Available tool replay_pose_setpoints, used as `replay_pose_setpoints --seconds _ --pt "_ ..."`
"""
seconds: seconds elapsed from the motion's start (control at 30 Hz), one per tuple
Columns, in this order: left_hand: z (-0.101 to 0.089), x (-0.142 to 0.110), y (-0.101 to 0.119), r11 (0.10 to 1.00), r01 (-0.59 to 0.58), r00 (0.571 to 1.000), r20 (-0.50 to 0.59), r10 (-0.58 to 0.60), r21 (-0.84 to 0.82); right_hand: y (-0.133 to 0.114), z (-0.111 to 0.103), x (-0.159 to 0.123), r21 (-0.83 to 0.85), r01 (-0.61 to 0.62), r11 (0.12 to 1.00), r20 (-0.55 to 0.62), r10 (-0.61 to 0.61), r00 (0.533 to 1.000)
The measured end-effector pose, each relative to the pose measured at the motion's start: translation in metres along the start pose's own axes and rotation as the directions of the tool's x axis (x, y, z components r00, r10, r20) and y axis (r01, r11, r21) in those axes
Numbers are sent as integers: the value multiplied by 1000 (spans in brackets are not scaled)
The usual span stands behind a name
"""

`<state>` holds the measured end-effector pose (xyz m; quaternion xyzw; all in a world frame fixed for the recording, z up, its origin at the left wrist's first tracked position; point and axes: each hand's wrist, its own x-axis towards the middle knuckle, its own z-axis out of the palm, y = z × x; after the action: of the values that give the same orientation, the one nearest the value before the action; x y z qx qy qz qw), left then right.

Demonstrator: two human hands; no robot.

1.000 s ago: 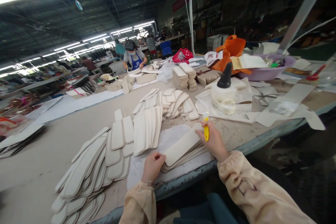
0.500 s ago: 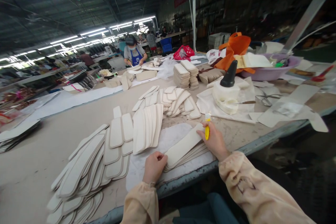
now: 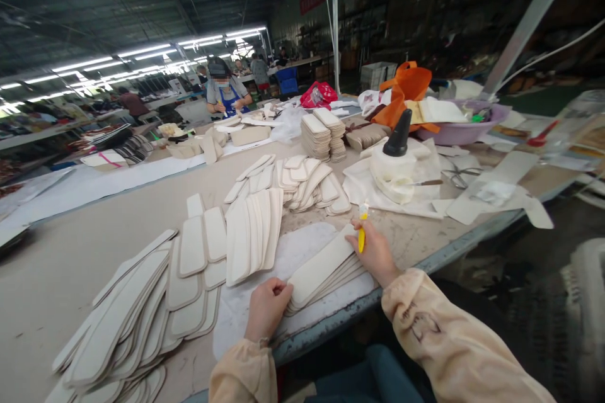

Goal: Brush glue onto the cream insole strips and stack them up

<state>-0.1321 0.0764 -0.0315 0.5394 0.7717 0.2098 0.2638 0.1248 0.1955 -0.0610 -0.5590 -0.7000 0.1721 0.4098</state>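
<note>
My right hand (image 3: pixel 377 257) is closed round a small brush with a yellow handle (image 3: pixel 362 240), its pale bristles pointing up. The fingertips of that hand also touch the far end of the top cream strip (image 3: pixel 319 267), which lies on a fanned stack of similar strips. At the stack's near left end my left hand (image 3: pixel 266 307) is closed in a pinch against the strip's rounded corner. White sheet material (image 3: pixel 236 321) lies beneath the stack. Just left of it rest overlapping cream pieces (image 3: pixel 253 236) with rounded ends.
A white tub (image 3: pixel 396 170) with a black cone on top stands beyond my right hand, a flat blade beside it. Scissors (image 3: pixel 458 173), a purple basin (image 3: pixel 466 129) and stacked pieces (image 3: pixel 316 135) lie farther back. A co-worker (image 3: pixel 228 91) works across the table.
The whole view has shifted slightly, so the table's things sit farther left. Both hands keep nearly the same place on the strip, and the brush stays in my right hand.
</note>
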Motion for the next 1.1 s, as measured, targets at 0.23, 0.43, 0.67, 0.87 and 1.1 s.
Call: replay_pose_setpoints --seconds 0.23,0.43,0.67,0.87,1.1 --pt "-1 1 -1 1000 -2 1000 17 2 15 3 1 -1 -51 0 999 6 0 1000" --pt "-2 1 2 1000 5 1000 28 -6 29 6 4 -2 -78 18 997 19 -16 1000" --pt "-1 2 2 1000 1 1000 26 -2 28 13 7 -2 -114 78 990 14 -77 997" --pt "-1 1 3 1000 -7 1000 26 6 26 -3 -5 -2 -169 216 962 9 -217 976" --pt "3 5 -4 999 -13 998 68 10 51 -49 6 -46 245 491 836 383 -549 743"
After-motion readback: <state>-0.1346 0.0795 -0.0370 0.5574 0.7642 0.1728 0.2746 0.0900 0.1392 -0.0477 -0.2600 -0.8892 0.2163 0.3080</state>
